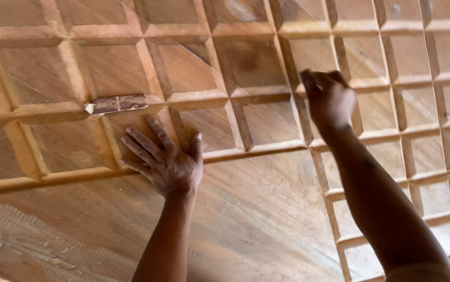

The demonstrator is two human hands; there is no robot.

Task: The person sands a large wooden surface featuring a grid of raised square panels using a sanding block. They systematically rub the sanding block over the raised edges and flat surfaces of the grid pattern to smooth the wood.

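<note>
Two hands (pixel 165 162); one wooden panel (pixel 267 219)

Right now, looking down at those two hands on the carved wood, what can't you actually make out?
- Head view: whether the right hand grips anything; its own curled fingers hide the palm side.
- Head view: the wood under the left hand, which lies flat on the wooden panel.
- Head view: the panel's full extent, cut off by every picture edge.
- Head view: what the dark patch on a rib is; too small.
</note>
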